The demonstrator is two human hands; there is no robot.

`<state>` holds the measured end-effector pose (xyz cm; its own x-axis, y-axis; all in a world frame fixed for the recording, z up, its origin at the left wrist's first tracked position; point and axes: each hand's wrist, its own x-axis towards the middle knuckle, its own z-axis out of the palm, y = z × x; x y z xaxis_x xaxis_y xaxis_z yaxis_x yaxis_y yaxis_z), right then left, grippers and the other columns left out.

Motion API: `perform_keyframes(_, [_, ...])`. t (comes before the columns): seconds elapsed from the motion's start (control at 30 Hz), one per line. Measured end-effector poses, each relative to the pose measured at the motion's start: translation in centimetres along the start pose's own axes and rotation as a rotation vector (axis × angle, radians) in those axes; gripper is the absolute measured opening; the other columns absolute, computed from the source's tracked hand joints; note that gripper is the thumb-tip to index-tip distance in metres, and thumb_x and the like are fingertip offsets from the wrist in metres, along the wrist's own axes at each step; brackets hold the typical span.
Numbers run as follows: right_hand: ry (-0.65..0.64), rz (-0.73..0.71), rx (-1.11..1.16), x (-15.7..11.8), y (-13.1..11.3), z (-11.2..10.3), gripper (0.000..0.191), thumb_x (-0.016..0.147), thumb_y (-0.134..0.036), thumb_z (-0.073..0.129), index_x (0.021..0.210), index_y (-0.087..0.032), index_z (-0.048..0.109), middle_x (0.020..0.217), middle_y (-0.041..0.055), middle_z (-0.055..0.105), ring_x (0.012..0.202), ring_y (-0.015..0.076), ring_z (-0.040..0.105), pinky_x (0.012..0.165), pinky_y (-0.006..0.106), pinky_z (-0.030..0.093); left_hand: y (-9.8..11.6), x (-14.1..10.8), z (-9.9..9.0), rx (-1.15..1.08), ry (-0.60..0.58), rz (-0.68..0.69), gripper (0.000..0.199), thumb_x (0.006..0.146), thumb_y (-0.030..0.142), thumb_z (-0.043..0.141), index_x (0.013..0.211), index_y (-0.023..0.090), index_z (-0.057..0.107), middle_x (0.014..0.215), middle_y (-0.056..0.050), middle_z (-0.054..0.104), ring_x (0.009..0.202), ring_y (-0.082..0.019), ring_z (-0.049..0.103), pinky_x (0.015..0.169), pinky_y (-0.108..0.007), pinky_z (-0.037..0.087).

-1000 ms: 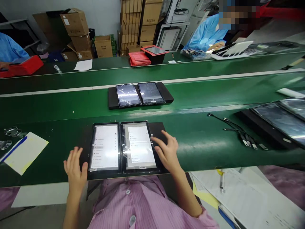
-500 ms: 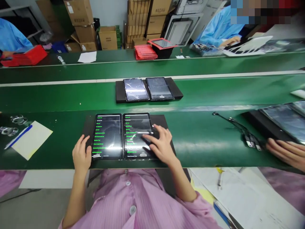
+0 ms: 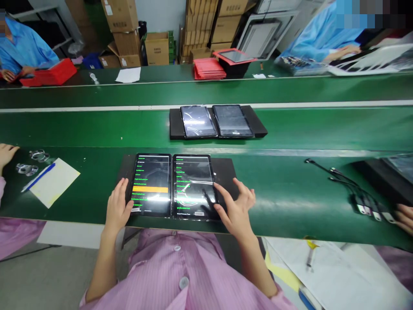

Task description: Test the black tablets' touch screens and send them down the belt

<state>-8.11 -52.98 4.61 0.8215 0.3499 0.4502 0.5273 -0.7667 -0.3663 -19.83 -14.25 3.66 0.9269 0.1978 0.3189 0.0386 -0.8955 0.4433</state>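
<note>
Now both hands spread flat: left hand (image 3: 118, 209) on left tablet (image 3: 151, 185) (orange row lit), right hand (image 3: 235, 206) on right tablet (image 3: 192, 186).

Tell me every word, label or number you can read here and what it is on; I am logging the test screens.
None can be read for certain.
Left tablet: green menu lines and an orange bar, too small.
Right tablet: green lines, blurred.
Cardboard boxes: printed marks, too small.
Paper sheets: print too faint.

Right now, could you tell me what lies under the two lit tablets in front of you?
A black mat lies under both tablets, showing at their right and left edges. The green bench carries it. Whatever lies directly beneath the tablets is covered.
</note>
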Motion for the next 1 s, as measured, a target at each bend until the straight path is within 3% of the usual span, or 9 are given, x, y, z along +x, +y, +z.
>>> perform_keyframes(0.07, [-0.006, 0.056, -0.011, 0.0, 0.4, 0.2, 0.043, 0.105, -0.047, 0.039, 0.136, -0.027, 0.06, 0.154, 0.0154, 0.027, 0.139, 0.0408, 0.032, 0.114, 0.073, 0.018, 0.2, 0.1, 0.3, -0.024, -0.013, 0.02, 0.069, 0.105, 0.061, 0.022, 0.164, 0.025, 0.02, 0.154, -0.014, 0.046, 0.131, -0.033, 0.05, 0.107, -0.05, 0.039])
perform_keyframes(0.17, [-0.05, 0.063, -0.019, 0.1, 0.1, 0.7, 0.04, 0.106, -0.043, 0.038, 0.133, -0.025, 0.061, 0.15, 0.0166, 0.033, 0.136, 0.0392, 0.036, 0.113, 0.073, 0.023, 0.6, 0.6, 0.7, -0.002, -0.021, 0.02, 0.07, 0.104, 0.065, 0.021, 0.162, 0.025, 0.026, 0.151, -0.013, 0.05, 0.131, -0.034, 0.048, 0.109, -0.05, 0.037])
perform_keyframes(0.3, [-0.154, 0.002, -0.066, 0.7, -1.6, 1.3, 0.038, 0.106, -0.041, 0.041, 0.135, -0.029, 0.062, 0.152, 0.0157, 0.032, 0.137, 0.0383, 0.034, 0.114, 0.074, 0.019, 0.5, 1.2, 0.9, 0.007, -0.029, 0.018, 0.07, 0.104, 0.065, 0.022, 0.154, 0.021, 0.04, 0.145, -0.015, 0.053, 0.13, -0.034, 0.048, 0.109, -0.049, 0.038])
perform_keyframes(0.53, [-0.313, -0.024, -0.126, 2.5, -3.9, 2.3, 0.035, 0.102, -0.043, 0.058, 0.134, -0.032, 0.065, 0.157, 0.0159, 0.03, 0.14, 0.0401, 0.031, 0.114, 0.074, 0.017, 0.7, 1.8, 0.8, 0.006, -0.029, 0.02, 0.067, 0.105, 0.061, 0.019, 0.151, 0.02, 0.045, 0.138, -0.016, 0.055, 0.122, -0.034, 0.051, 0.102, -0.048, 0.041])
perform_keyframes(0.73, [-0.222, -0.042, -0.15, 3.0, -4.4, 3.0, 0.032, 0.099, -0.044, 0.064, 0.126, -0.028, 0.067, 0.156, 0.0199, 0.033, 0.139, 0.0416, 0.033, 0.111, 0.075, 0.017, 1.1, 1.9, 0.5, 0.062, -0.056, -0.038, 0.06, 0.105, 0.056, 0.023, 0.141, 0.021, 0.056, 0.13, -0.016, 0.056, 0.109, -0.033, 0.055, 0.095, -0.05, 0.046])
perform_keyframes(0.8, [-0.184, -0.024, -0.133, 3.8, -3.8, 2.6, 0.026, 0.1, -0.043, 0.062, 0.114, -0.021, 0.068, 0.146, 0.021, 0.044, 0.132, 0.0392, 0.041, 0.111, 0.067, 0.024, 1.0, 2.9, 0.0, -0.017, -0.025, -0.043, 0.055, 0.106, 0.052, 0.023, 0.135, 0.017, 0.054, 0.128, -0.017, 0.056, 0.112, -0.032, 0.056, 0.096, -0.05, 0.046])
perform_keyframes(0.87, [-0.246, -0.016, -0.09, 5.4, -2.8, 2.0, 0.023, 0.102, -0.039, 0.057, 0.101, -0.018, 0.066, 0.121, 0.0174, 0.061, 0.113, 0.0327, 0.055, 0.104, 0.055, 0.036, 1.1, 4.9, -0.5, -0.08, -0.019, -0.019, 0.044, 0.106, 0.048, 0.026, 0.117, 0.017, 0.055, 0.125, -0.017, 0.057, 0.118, -0.031, 0.056, 0.101, -0.049, 0.046])
perform_keyframes(0.93, [-0.396, -0.039, -0.051, 7.7, -1.8, 1.5, 0.024, 0.104, -0.034, 0.052, 0.089, -0.018, 0.062, 0.092, 0.0095, 0.065, 0.091, 0.0259, 0.06, 0.091, 0.043, 0.043, 1.5, 7.9, -0.8, -0.075, -0.102, 0.054, 0.035, 0.105, 0.045, 0.031, 0.097, 0.02, 0.054, 0.118, -0.015, 0.059, 0.118, -0.03, 0.057, 0.104, -0.049, 0.046])
perform_keyframes(1.0, [-0.489, -0.065, -0.055, 10.4, -1.0, 1.5, 0.025, 0.104, -0.031, 0.05, 0.085, -0.018, 0.06, 0.083, 0.0073, 0.065, 0.084, 0.0249, 0.06, 0.082, 0.038, 0.044, 2.3, 11.3, -0.4, -0.025, -0.237, 0.178, 0.03, 0.104, 0.041, 0.037, 0.087, 0.021, 0.051, 0.118, -0.014, 0.062, 0.119, -0.029, 0.058, 0.108, -0.052, 0.043])
